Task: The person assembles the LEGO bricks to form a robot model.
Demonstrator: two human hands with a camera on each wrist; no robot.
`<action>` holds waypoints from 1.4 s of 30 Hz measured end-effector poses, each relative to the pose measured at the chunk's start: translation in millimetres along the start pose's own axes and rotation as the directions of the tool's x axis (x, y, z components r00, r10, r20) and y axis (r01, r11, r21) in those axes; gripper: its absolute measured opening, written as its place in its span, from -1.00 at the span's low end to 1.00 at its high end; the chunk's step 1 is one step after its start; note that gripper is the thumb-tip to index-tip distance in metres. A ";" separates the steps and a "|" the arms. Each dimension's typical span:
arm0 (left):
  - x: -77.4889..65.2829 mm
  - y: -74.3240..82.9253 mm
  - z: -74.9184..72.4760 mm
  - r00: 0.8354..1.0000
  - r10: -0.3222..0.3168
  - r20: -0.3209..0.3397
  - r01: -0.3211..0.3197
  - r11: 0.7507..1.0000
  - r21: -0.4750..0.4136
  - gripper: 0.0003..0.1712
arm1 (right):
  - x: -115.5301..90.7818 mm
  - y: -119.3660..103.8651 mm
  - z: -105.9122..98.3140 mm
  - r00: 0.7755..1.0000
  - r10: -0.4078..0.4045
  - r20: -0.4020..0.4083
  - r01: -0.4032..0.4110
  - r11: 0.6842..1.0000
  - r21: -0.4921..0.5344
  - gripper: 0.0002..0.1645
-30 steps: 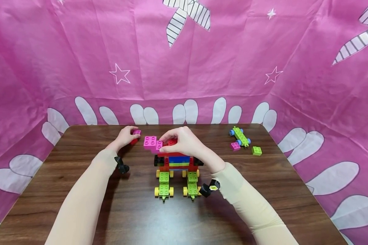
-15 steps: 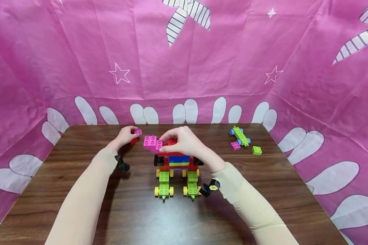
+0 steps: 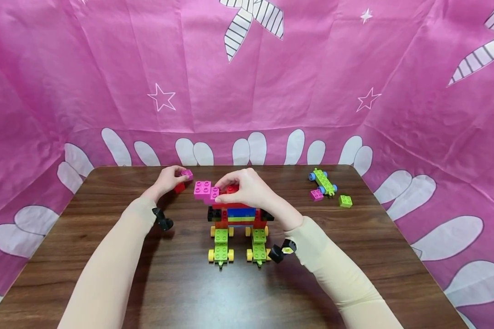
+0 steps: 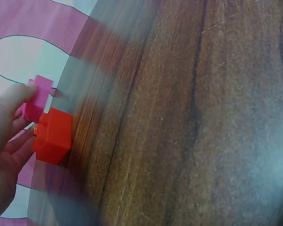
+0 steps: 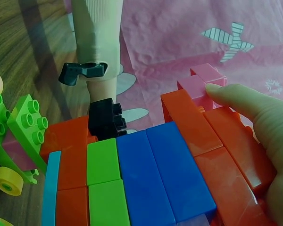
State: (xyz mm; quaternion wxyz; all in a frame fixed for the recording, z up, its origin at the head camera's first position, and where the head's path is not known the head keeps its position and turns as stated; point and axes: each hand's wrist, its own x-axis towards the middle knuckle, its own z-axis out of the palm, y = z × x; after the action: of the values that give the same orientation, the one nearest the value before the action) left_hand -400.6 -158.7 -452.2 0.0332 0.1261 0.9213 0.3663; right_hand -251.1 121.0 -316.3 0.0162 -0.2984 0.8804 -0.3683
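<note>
A small pink brick (image 3: 187, 174) is pinched between the thumb and fingers of my left hand (image 3: 167, 180), near the table's far edge. Just below it, a red brick (image 4: 56, 136) sits close to the fingertips in the left wrist view. My right hand (image 3: 249, 192) grips the top of a built block figure (image 3: 240, 214), its thumb against a stepped pair of pink bricks (image 3: 202, 190). Red, blue, green and black bricks make up the figure's body, seen close in the right wrist view. Lime wheeled bases (image 3: 221, 250) with yellow wheels carry it. Part of its top is hidden behind the right hand.
At the back right lies a lime wheeled base (image 3: 323, 183) with blue wheels. A loose pink brick (image 3: 316, 195) and a loose lime brick (image 3: 345, 201) are beside it. Pink cloth (image 3: 296, 91) hangs behind the wooden table (image 3: 181, 283).
My left hand has shifted the pink brick slightly up and to the right, away from the red brick. The right hand and the block figure have stayed in place.
</note>
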 end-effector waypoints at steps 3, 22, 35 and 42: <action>-1.0 0.4 -2.8 1.000 0.010 -0.028 -0.010 1.000 -0.007 -0.52 | 0.3 0.3 -0.1 1.000 0.001 0.003 -0.001 1.000 0.005 -0.69; -23.5 -0.6 -25.7 0.995 0.081 -0.064 -0.081 0.997 0.000 -0.52 | 0.1 -1.2 -0.1 1.000 0.005 0.005 -0.005 1.000 0.022 -0.69; -40.5 31.7 -53.8 0.986 0.134 -0.100 -0.138 0.990 -0.032 -0.51 | 3.0 0.8 -1.4 1.000 -0.013 0.007 0.013 1.000 -0.009 -0.68; -51.9 56.6 -68.8 0.980 0.173 -0.099 -0.175 0.984 -0.011 -0.52 | 2.2 -0.4 -3.2 1.000 0.004 0.021 -0.004 1.000 -0.005 -0.60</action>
State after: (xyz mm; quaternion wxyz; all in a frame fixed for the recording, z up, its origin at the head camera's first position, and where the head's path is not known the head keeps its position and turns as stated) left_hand -349.2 -178.3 -365.1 -0.0429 0.1880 0.9035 0.3827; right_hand -253.5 121.7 -313.3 0.0255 -0.3008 0.8816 -0.3629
